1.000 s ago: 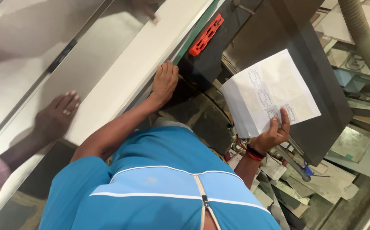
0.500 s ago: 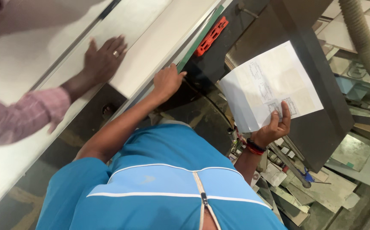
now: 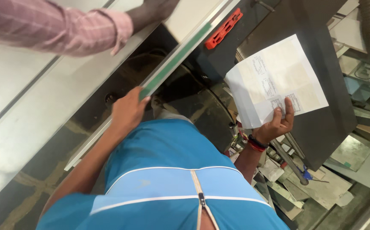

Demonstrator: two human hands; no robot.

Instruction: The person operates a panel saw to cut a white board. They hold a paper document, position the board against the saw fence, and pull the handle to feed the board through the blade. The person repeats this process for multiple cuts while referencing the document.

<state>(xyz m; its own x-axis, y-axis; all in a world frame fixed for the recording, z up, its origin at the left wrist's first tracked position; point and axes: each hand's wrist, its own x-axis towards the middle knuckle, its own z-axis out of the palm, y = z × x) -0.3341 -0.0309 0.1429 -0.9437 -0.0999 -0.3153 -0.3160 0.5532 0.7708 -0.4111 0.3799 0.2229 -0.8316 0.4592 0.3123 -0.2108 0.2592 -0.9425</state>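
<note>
Head view: only one camera, looking down past a blue shirt [image 3: 172,170] at both hands.
Left hand [image 3: 127,113]: fingers curled over the near end of a long pale panel [image 3: 180,47] with a green edge strip; the grip is closed on that end.
Panel axis: its long side runs on a slant from the left hand at lower left up toward the upper right, lying on the pale surface [image 3: 31,115] of the machine.
Right hand [image 3: 276,123]: closed on the lower edge of a white paper sheet [image 3: 274,81], thumb across the front, with a dark and red band at the wrist.
Sheet direction: held up almost flat to the camera, its long side tilted up to the right, printed boxes facing the viewer.
Edges and room: panel's green edge sits just beside a red plastic part [image 3: 223,29] and the dark machine housing [image 3: 321,119]; a dark gap opens under the panel between it and the shirt.
Co-worker: an arm in a pink checked sleeve [image 3: 61,27] reaches across the top, its hand resting on the same panel further up.
Floor at right: loose offcuts and scrap pieces [image 3: 321,187] lie in a heap below the housing.
</note>
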